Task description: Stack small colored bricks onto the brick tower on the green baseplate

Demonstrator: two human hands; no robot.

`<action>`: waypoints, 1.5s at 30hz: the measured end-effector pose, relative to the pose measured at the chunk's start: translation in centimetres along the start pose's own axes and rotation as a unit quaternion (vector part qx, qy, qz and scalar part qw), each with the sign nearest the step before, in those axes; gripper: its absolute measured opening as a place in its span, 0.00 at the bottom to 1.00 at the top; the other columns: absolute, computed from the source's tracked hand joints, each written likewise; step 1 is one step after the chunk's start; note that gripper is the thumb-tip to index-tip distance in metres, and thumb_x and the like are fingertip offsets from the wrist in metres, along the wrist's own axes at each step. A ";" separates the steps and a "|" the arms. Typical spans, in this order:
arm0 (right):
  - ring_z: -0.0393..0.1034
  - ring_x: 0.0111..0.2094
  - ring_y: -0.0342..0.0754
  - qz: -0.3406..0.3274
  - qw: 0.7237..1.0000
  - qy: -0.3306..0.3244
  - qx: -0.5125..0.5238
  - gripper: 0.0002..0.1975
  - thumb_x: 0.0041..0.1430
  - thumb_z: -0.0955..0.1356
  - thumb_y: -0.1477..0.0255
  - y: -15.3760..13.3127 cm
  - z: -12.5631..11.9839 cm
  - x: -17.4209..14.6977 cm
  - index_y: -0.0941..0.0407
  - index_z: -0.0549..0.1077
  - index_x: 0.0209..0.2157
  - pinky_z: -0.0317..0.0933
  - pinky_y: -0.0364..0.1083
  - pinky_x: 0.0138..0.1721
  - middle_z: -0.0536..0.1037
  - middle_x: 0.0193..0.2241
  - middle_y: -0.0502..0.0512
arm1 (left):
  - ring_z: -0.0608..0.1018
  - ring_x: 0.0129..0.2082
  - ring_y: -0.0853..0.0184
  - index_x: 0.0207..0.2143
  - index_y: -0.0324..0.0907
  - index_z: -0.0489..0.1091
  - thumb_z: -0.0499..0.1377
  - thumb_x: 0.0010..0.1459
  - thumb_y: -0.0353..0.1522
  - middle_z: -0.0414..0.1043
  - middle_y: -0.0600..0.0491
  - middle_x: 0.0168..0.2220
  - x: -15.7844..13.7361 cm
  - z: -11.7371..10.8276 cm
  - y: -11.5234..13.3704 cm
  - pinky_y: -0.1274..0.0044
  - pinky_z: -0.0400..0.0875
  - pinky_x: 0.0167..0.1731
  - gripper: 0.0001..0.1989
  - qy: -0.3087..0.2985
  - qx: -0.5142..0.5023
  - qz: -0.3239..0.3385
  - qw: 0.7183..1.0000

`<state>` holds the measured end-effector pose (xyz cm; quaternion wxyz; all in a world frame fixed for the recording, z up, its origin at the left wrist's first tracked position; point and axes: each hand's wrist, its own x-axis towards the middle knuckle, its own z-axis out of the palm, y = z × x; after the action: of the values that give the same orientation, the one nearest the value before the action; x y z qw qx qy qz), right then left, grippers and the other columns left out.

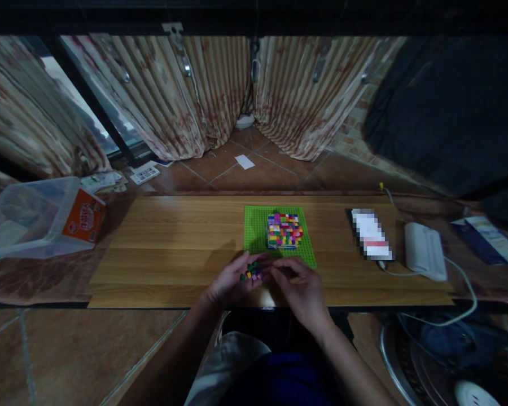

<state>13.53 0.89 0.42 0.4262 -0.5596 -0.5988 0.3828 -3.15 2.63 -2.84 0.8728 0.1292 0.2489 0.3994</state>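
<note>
Bare forearms (342,356) angle inward; the unclenched left hand (231,281) cradles tiny multicoloured plastic bricks (251,272), unplaced; whether the right hand (303,286) pinches one is unclear. A multicoloured rectangular brick block (285,230) stands built on a green studded baseplate (256,225).

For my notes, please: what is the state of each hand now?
Left hand: open, palm up, holding small colored bricks.
Right hand: fingers near the bricks; cannot tell whether closed on one.

Coloured bricks (254,272) lie in the cupped left hand (235,279)
</note>
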 end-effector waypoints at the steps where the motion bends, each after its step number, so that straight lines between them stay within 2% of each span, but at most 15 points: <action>1: 0.71 0.37 0.47 -0.021 0.999 -0.035 -0.029 0.06 0.56 0.67 0.70 -0.2 0.3 -0.5 0.52 0.76 0.34 0.64 0.47 0.39 0.75 0.35 0.53 | 0.74 0.48 0.62 0.50 0.33 0.68 0.47 0.64 0.41 0.72 0.41 0.48 0.0 0.1 0.0 0.73 0.61 0.51 0.23 -0.001 -0.002 0.000 1.000; 3: 0.70 0.40 0.48 -0.058 0.992 -0.070 -0.083 0.07 0.57 0.66 0.73 -0.2 1.0 -1.1 0.52 0.76 0.36 0.64 0.47 0.41 0.75 0.37 0.53 | 0.73 0.48 0.62 0.51 0.33 0.68 0.48 0.64 0.41 0.72 0.42 0.48 -0.1 0.2 0.0 0.73 0.61 0.51 0.23 -0.004 -0.005 -0.001 1.000; 7: 0.69 0.41 0.50 -0.088 0.979 -0.065 -0.171 0.07 0.57 0.67 0.75 0.1 1.9 -1.2 0.52 0.75 0.37 0.64 0.48 0.42 0.74 0.38 0.54 | 0.74 0.46 0.62 0.52 0.34 0.67 0.48 0.63 0.41 0.72 0.43 0.46 -0.1 0.2 0.0 0.73 0.61 0.50 0.23 -0.009 -0.004 -0.006 1.000; 10: 0.69 0.40 0.49 -0.093 0.973 -0.069 -0.201 0.06 0.57 0.67 0.76 0.1 2.0 -0.9 0.52 0.75 0.34 0.63 0.47 0.42 0.74 0.36 0.53 | 0.74 0.45 0.63 0.53 0.34 0.67 0.49 0.63 0.41 0.72 0.43 0.47 0.0 0.2 0.0 0.74 0.62 0.50 0.23 -0.011 0.006 -0.004 1.000; 14: 0.69 0.38 0.48 -0.095 0.970 -0.070 -0.212 0.06 0.57 0.67 0.77 -0.2 1.8 -0.6 0.53 0.74 0.30 0.63 0.46 0.40 0.74 0.33 0.52 | 0.72 0.49 0.63 0.53 0.37 0.67 0.49 0.63 0.41 0.71 0.44 0.49 0.0 0.1 0.0 0.74 0.60 0.52 0.22 -0.012 0.012 -0.010 1.000; 20: 0.69 0.38 0.49 -0.096 0.968 -0.078 -0.217 0.07 0.60 0.65 0.75 -0.3 1.8 -0.5 0.53 0.73 0.29 0.63 0.47 0.41 0.73 0.33 0.54 | 0.70 0.53 0.63 0.52 0.37 0.68 0.48 0.64 0.40 0.70 0.45 0.51 -0.1 0.1 0.0 0.75 0.58 0.54 0.22 0.002 0.033 -0.004 0.999; 25: 0.69 0.37 0.48 -0.089 0.982 -0.072 -0.147 0.08 0.61 0.63 0.74 -0.2 1.2 -0.6 0.53 0.73 0.32 0.63 0.46 0.40 0.73 0.34 0.53 | 0.70 0.52 0.65 0.51 0.37 0.69 0.49 0.63 0.39 0.70 0.45 0.51 -0.1 -0.1 0.0 0.76 0.57 0.55 0.20 0.014 0.030 -0.003 0.999; 29: 0.70 0.36 0.47 -0.062 0.994 -0.026 -0.084 0.08 0.62 0.63 0.70 0.5 -0.2 -0.4 0.53 0.74 0.35 0.64 0.45 0.38 0.74 0.33 0.53 | 0.70 0.53 0.62 0.50 0.36 0.69 0.50 0.63 0.39 0.70 0.43 0.51 -0.1 -0.1 -0.1 0.70 0.55 0.57 0.20 0.009 0.026 0.004 1.000; 33: 0.71 0.36 0.48 -0.016 0.996 0.079 -0.033 0.10 0.60 0.65 0.65 1.9 -1.9 0.5 0.54 0.76 0.35 0.63 0.46 0.38 0.76 0.33 0.53 | 0.71 0.53 0.59 0.51 0.35 0.69 0.50 0.63 0.39 0.69 0.40 0.52 -0.1 0.0 0.0 0.66 0.53 0.58 0.21 -0.003 0.030 -0.001 1.000; 37: 0.71 0.34 0.48 0.043 0.984 0.168 0.044 0.12 0.55 0.68 0.62 3.1 -3.1 1.9 0.56 0.76 0.33 0.63 0.46 0.37 0.78 0.31 0.53 | 0.71 0.53 0.58 0.51 0.34 0.69 0.49 0.64 0.39 0.69 0.39 0.53 0.0 0.1 0.1 0.66 0.53 0.58 0.21 -0.004 0.037 0.004 0.999; 40: 0.71 0.31 0.47 0.065 0.976 0.192 0.080 0.12 0.53 0.69 0.62 3.6 -3.2 2.9 0.56 0.76 0.32 0.62 0.45 0.34 0.78 0.29 0.52 | 0.71 0.52 0.59 0.51 0.35 0.69 0.49 0.64 0.39 0.69 0.40 0.52 0.0 0.0 0.0 0.66 0.53 0.58 0.20 -0.007 0.041 0.001 0.999; 45: 0.70 0.30 0.45 0.057 0.972 0.197 0.112 0.10 0.52 0.69 0.64 3.4 -2.7 4.1 0.56 0.77 0.31 0.61 0.44 0.33 0.78 0.28 0.50 | 0.71 0.52 0.59 0.51 0.35 0.68 0.50 0.63 0.39 0.70 0.39 0.52 0.1 -0.2 -0.1 0.65 0.53 0.58 0.21 -0.013 0.049 0.004 0.999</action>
<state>17.21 5.16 -1.49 0.5731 -0.6060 -0.4238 0.3531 -3.20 2.65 -3.08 0.8673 0.1778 0.2561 0.3881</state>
